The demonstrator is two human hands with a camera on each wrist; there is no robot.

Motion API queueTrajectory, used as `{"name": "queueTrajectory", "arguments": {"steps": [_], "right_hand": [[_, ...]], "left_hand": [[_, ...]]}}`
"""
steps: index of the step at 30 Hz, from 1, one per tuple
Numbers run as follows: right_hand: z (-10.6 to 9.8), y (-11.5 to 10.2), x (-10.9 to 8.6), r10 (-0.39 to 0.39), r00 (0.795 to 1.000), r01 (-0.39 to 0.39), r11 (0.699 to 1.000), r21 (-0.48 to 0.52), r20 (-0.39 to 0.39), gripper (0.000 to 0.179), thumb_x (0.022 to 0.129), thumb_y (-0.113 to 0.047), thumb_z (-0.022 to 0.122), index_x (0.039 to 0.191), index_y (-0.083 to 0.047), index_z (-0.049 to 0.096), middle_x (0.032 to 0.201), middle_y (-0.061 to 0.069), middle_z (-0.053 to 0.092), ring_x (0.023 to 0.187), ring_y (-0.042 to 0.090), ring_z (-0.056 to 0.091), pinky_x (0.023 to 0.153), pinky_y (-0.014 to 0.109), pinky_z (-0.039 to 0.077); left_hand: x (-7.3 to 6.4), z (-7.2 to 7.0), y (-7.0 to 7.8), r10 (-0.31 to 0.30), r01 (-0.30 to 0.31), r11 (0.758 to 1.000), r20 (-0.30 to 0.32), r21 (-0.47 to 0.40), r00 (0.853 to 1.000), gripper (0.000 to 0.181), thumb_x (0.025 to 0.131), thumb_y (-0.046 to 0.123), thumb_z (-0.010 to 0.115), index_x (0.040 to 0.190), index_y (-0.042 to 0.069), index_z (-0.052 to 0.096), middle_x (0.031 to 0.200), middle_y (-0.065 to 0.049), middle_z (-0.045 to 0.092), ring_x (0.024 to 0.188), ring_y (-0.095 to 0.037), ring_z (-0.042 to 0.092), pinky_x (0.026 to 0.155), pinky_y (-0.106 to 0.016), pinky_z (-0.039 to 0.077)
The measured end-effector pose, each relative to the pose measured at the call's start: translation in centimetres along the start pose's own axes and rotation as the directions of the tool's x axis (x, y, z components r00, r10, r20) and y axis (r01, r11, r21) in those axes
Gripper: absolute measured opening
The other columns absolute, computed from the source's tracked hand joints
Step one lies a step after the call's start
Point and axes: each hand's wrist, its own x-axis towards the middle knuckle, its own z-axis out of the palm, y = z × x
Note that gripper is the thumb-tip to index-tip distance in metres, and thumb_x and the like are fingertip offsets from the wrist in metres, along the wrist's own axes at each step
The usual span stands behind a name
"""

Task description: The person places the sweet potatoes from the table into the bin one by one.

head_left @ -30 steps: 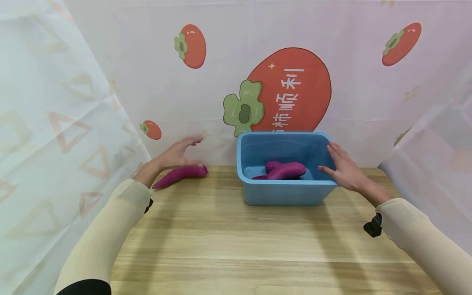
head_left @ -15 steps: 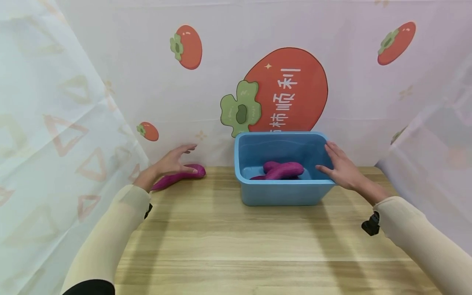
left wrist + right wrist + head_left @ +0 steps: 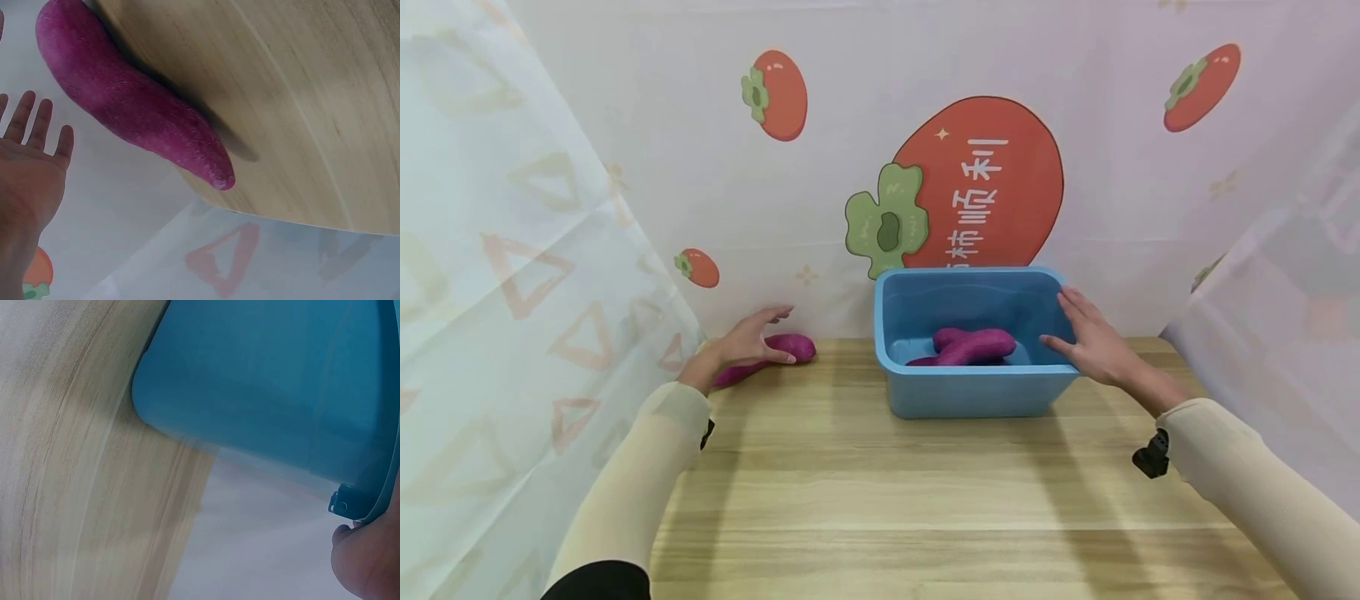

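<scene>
A purple sweet potato [image 3: 134, 103] lies on the wooden table at the back left. My left hand [image 3: 747, 340] is just over it with fingers spread and thumb in front; in the left wrist view the hand [image 3: 28, 181] appears beside the sweet potato, palm showing and nothing gripped. My right hand [image 3: 1099, 343] holds the right rim of a light blue plastic bin [image 3: 970, 393], thumb over the inside. The right wrist view has fingers [image 3: 365, 562] at the rim's corner. Inside the bin lie more purple sweet potatoes [image 3: 977, 346], partly hidden by its front wall.
The wooden table [image 3: 880, 492] stretches in front of the bin. A white cloth backdrop [image 3: 647, 125] printed with persimmons stands close behind the bin, and cloth sides [image 3: 1285, 317] flank the table left and right.
My left hand has come down toward the sweet potato, its thumb now in front of it. The right hand stays on the bin; the head view has shifted slightly.
</scene>
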Motion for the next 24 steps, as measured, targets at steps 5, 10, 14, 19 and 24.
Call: {"name": "queueTrajectory", "arguments": {"steps": [5, 10, 14, 19, 24], "right_hand": [[0.0, 0.1, -0.1, -0.008, 1.0, 0.008, 1.0, 0.004, -0.011, 0.093, 0.106, -0.043, 0.059, 0.165, 0.01, 0.01, 0.173, 0.032, 0.006, 0.16, 0.051, 0.003, 0.121, 0.076, 0.013], [0.0, 0.0, -0.1, -0.012, 1.0, 0.012, 1.0, 0.002, -0.019, 0.093, 0.106, -0.044, 0.06, 0.165, 0.01, 0.011, 0.173, 0.032, 0.007, 0.16, 0.051, 0.004, 0.121, 0.076, 0.014], [0.1, 0.0, -0.1, 0.0, 1.0, 0.0, 1.0, 0.0, -0.012, 0.092, 0.107, -0.043, 0.06, 0.165, 0.009, 0.01, 0.173, 0.03, 0.006, 0.16, 0.05, 0.003, 0.121, 0.076, 0.013], [0.2, 0.0, -0.1, 0.01, 1.0, -0.01, 1.0, -0.003, -0.006, 0.092, 0.107, -0.042, 0.06, 0.166, 0.008, 0.01, 0.174, 0.03, 0.005, 0.161, 0.049, 0.002, 0.122, 0.075, 0.012], [0.2, 0.1, -0.1, 0.005, 1.0, -0.005, 1.0, -0.006, -0.009, 0.092, 0.106, -0.041, 0.061, 0.166, 0.008, 0.01, 0.174, 0.03, 0.005, 0.161, 0.049, 0.003, 0.122, 0.075, 0.013]], "left_hand": [[0.1, 0.6, -0.7, -0.017, 0.017, 1.0, -0.003, 0.009, 1.0, 0.1, 0.082, 0.028, 0.093, 0.16, -0.002, 0.038, 0.162, -0.025, 0.043, 0.143, -0.047, 0.046, 0.119, -0.063, 0.037], [0.3, 1.1, -1.0, -0.035, 0.035, 0.999, -0.003, 0.01, 0.999, 0.097, 0.083, 0.028, 0.092, 0.159, -0.003, 0.04, 0.162, -0.026, 0.044, 0.142, -0.048, 0.047, 0.118, -0.062, 0.037], [0.4, 1.4, -1.1, -0.043, 0.043, 0.999, -0.005, 0.01, 0.999, 0.095, 0.084, 0.028, 0.091, 0.159, -0.003, 0.041, 0.161, -0.026, 0.044, 0.142, -0.048, 0.047, 0.118, -0.062, 0.037], [0.4, 1.8, -1.2, -0.051, 0.051, 0.999, -0.001, 0.005, 0.999, 0.094, 0.084, 0.027, 0.09, 0.158, -0.004, 0.041, 0.156, -0.029, 0.049, 0.141, -0.048, 0.048, 0.118, -0.062, 0.037], [0.3, 2.5, -1.6, -0.057, 0.057, 0.998, -0.009, 0.002, 0.998, 0.094, 0.084, 0.027, 0.091, 0.158, -0.004, 0.042, 0.152, -0.03, 0.052, 0.143, -0.048, 0.046, 0.12, -0.062, 0.035]]}}
